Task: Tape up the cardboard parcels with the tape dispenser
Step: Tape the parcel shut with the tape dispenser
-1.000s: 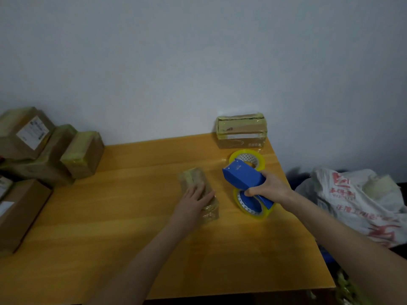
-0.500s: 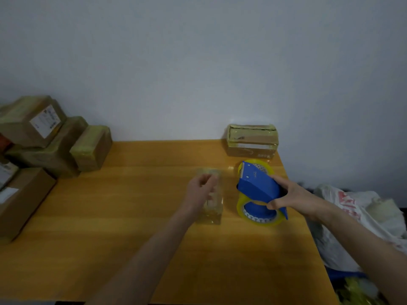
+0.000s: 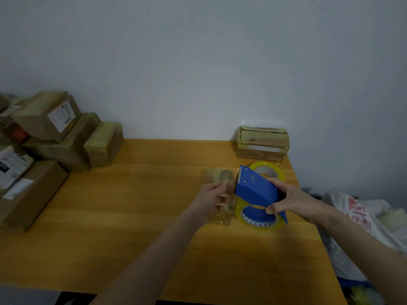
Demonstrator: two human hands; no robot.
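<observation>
On the orange wooden bench (image 3: 132, 205), the left hand (image 3: 209, 201) grips a small tape-wrapped cardboard parcel (image 3: 220, 177); just beside it, the right hand (image 3: 295, 201) grips a blue plastic tape dispenser (image 3: 253, 188).

Table (image 3: 132, 205) ctr free; parcel stack (image 3: 55, 139) L, taped box (image 3: 263, 143) rear-R

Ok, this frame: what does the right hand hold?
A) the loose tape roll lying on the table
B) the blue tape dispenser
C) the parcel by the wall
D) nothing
B: the right hand grips the blue tape dispenser, loaded with a yellowish roll, while the left hand holds the small taped parcel beside it.
</observation>
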